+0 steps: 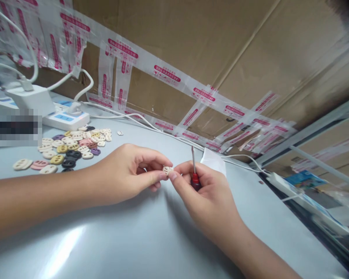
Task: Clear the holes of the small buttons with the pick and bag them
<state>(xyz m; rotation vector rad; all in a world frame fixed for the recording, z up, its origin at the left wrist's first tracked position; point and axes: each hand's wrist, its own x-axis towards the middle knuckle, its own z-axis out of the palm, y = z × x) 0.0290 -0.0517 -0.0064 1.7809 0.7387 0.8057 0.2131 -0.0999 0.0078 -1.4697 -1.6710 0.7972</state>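
Between the thumb and forefinger of my left hand (133,174) is a small cream oval two-holed piece (166,170) that looks like a cord lock. My right hand (205,188) pinches the other end of it with thumb and forefinger. A small screwdriver (195,176) with a red handle is also tucked in my right hand, its metal shaft pointing up. To the left, beyond my left forearm, lies a loose pile of similar two-holed pieces (84,142) in cream, yellow, pink, black and purple. One small pale piece (120,133) lies apart from the pile.
A white power strip (66,120) with plugs and cables stands at the back left of the grey table (119,240). Taped cardboard (174,42) forms the back wall. White paper (213,159) lies behind my right hand. Another power strip (305,201) runs along the right edge.
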